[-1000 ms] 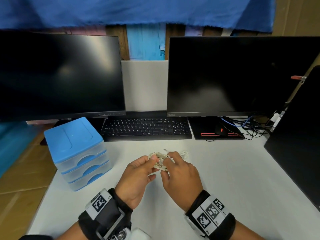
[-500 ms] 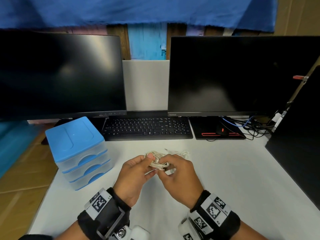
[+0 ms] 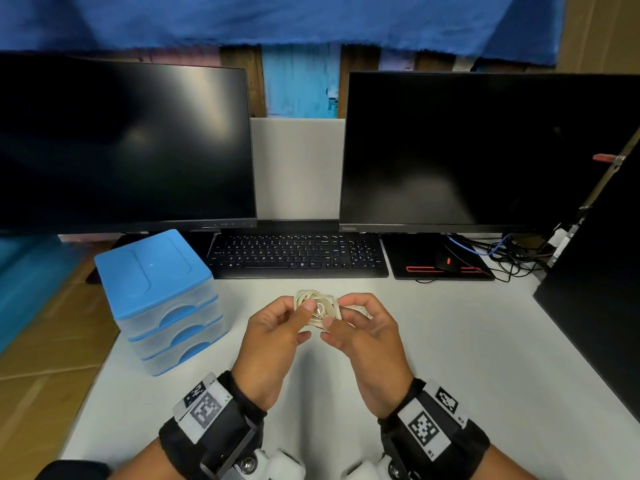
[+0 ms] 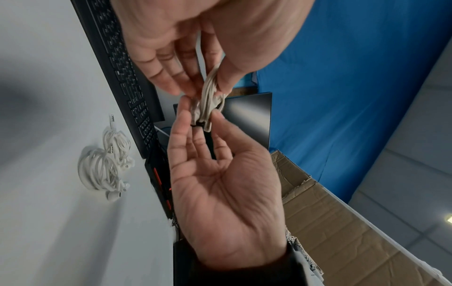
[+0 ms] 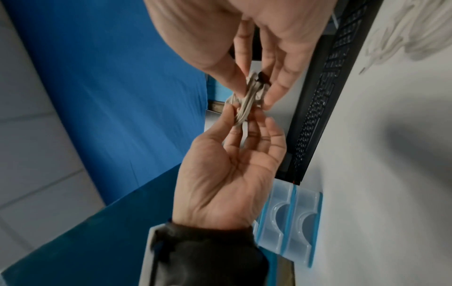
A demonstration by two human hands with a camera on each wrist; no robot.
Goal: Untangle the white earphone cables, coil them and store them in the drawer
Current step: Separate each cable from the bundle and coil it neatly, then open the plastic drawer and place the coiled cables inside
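A small coil of white earphone cable (image 3: 317, 306) is held above the white desk (image 3: 450, 341), between both hands. My left hand (image 3: 299, 308) pinches its left side with thumb and fingers. The coil's right side is pinched by my right hand (image 3: 337, 315). The left wrist view shows the coil (image 4: 210, 96) between the fingertips of both hands, and the right wrist view shows this coil (image 5: 247, 98) too. More white earphones (image 4: 102, 166) lie bundled on the desk beyond the hands. A blue-topped drawer unit (image 3: 162, 306) stands at the left with all three drawers closed.
A black keyboard (image 3: 298, 254) lies behind the hands, with two dark monitors behind it. A mouse pad with a mouse (image 3: 440, 263) and loose cables sit at the back right. A black panel (image 3: 595, 306) borders the desk's right side.
Both hands have lifted the coil slightly. The right hand has slid from over the coil to its right side, so more of the coil shows between the thumbs.
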